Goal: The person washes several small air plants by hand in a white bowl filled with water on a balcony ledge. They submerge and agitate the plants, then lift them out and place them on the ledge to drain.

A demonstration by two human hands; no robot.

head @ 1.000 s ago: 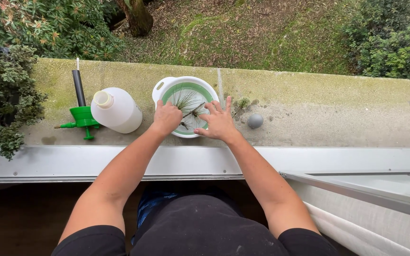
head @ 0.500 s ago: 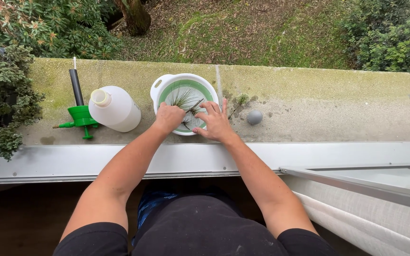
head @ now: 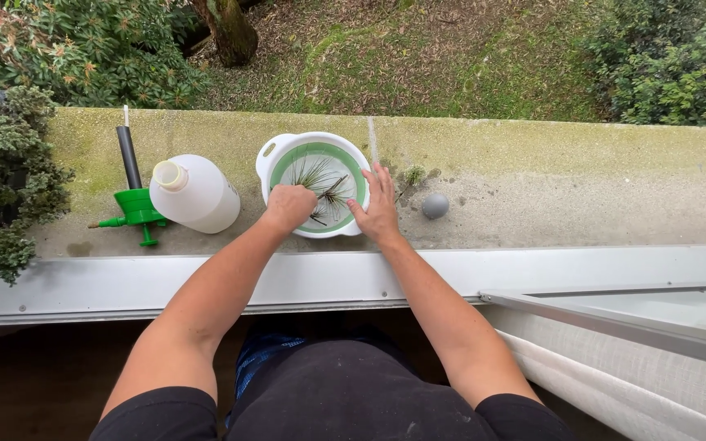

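Bowl: round white plastic bowl with green inner band point(head: 270, 160), spiky thin-leaved plant point(head: 323, 184) inside.
Left hand point(head: 289, 207): fisted, gripping plant.
Right hand point(head: 378, 204): fingers extended, flat on rim.

Both arms stretched forward; left hand point(head: 289, 206) fisted, right hand point(head: 377, 206) flat, fingers together.

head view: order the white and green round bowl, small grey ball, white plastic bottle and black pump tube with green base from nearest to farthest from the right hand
1. White and green round bowl, touched by the right hand.
2. Small grey ball, just right of it.
3. White plastic bottle, left beyond the bowl.
4. Black pump tube with green base, farthest left.
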